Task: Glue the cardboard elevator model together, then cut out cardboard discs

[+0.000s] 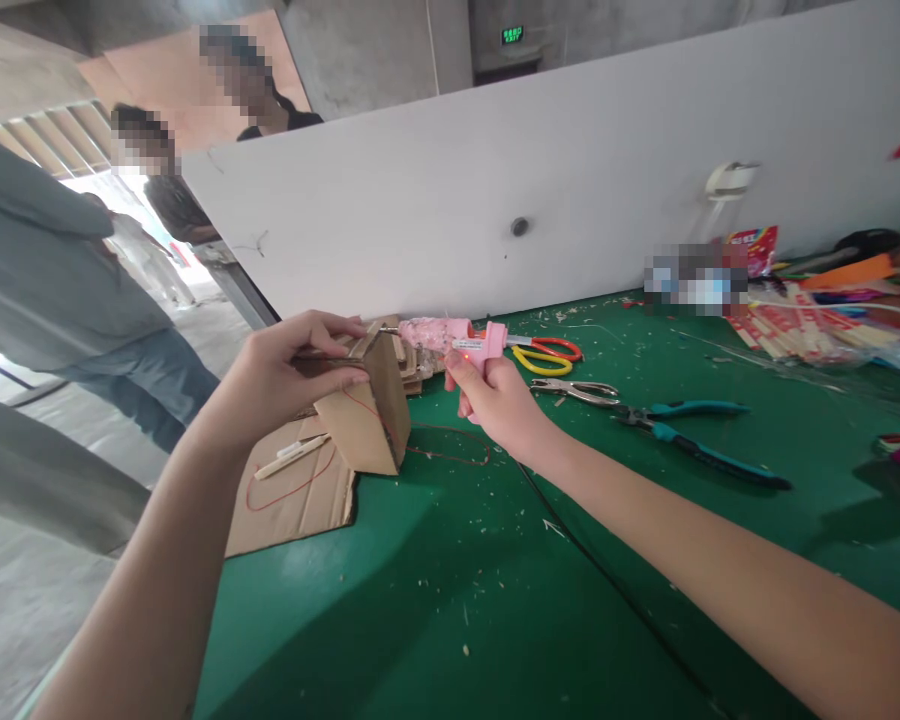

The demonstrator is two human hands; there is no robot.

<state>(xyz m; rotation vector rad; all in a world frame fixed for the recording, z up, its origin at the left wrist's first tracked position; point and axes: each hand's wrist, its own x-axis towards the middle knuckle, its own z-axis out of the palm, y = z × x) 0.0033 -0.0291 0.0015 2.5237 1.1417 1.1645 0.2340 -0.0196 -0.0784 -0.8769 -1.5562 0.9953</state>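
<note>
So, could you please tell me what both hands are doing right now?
Left hand: closed, pinching the cardboard box between thumb and fingers.
Right hand: closed, holding the pink glue gun.

We're picking up one sign: the green lit exit sign (511,36) high on the grey wall (487,28). We're reading its lower line as EXIT, small and soft; we're not resolving the characters above it. We're also seeing a white label (468,344) on the pink glue gun (439,331), its print too small to read. We're spotting pale lettering on the red packet (755,246) and red markings on the red-and-white strips (793,318), both illegible.
</note>
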